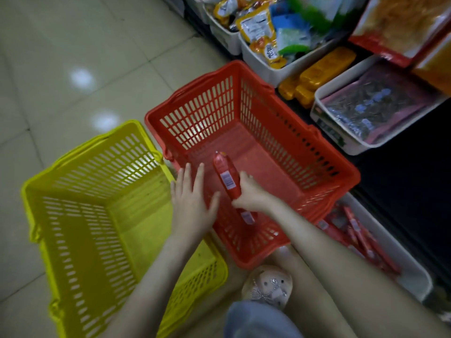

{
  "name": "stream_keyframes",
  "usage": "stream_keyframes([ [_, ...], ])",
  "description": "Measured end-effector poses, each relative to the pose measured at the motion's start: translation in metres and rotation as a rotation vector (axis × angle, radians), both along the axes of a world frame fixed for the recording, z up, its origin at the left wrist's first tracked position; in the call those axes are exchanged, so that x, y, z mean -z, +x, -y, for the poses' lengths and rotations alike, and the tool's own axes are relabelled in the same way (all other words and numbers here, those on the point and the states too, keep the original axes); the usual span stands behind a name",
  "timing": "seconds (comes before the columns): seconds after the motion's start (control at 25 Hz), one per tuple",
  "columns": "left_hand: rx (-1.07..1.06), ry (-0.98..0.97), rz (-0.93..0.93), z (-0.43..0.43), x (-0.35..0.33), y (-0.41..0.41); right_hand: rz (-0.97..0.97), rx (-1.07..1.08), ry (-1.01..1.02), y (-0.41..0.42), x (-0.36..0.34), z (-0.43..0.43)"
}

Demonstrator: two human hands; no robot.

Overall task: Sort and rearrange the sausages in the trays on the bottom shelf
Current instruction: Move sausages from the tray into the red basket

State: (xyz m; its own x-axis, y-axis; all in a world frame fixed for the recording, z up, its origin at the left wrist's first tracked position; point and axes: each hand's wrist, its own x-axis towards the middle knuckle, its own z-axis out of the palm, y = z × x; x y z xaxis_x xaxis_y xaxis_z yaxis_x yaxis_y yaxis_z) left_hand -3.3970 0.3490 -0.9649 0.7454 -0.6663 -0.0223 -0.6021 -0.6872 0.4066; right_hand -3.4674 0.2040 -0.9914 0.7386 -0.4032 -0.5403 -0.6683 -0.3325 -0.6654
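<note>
Sausage: a red-wrapped sausage [225, 176], label up, is held over the inside of the red basket [207, 113], which stands on the floor.
Right hand: the right hand [249, 193] has its fingers and thumb curled round the sausage's near half.
Left hand: the left hand [192, 203] has straight, spread fingers and holds nothing; it hovers over the red basket's near-left corner.
Unclear: the red bit below the right hand may be this sausage's end or a second one; I cannot tell.
Source: the tray [400, 254] on the bottom shelf [402, 172], just right of the basket, holds more loose sausages [353, 230].
Step, as I judge it: placing this sausage in the red basket.
Doing it well: lower it and lay it flat along one wall, so others can lie parallel.
Sorting: give each kind its own basket; the yellow basket [80, 230] looks empty.
</note>
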Motion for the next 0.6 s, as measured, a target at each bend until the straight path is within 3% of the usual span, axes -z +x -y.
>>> stream_keyframes([
  [0.08, -0.039, 0.091, -0.081, -0.005, 0.019, 0.004, -0.179, -0.030, 0.018, 0.018, 0.039, -0.013],
  [0.2, -0.040, 0.047, -0.085, -0.003, 0.029, 0.006, -0.305, -0.007, 0.039, 0.034, 0.083, -0.032],
  [0.36, -0.049, -0.001, -0.081, -0.007, 0.034, 0.008, -0.399, -0.245, 0.008, 0.032, 0.097, -0.037],
  [0.48, -0.056, 0.067, -0.033, -0.007, 0.032, 0.005, -0.235, -0.370, -0.186, 0.023, 0.071, -0.028],
  [0.6, -0.055, 0.166, 0.099, 0.004, 0.022, -0.007, 0.024, -0.342, -0.428, 0.001, 0.024, -0.015],
])
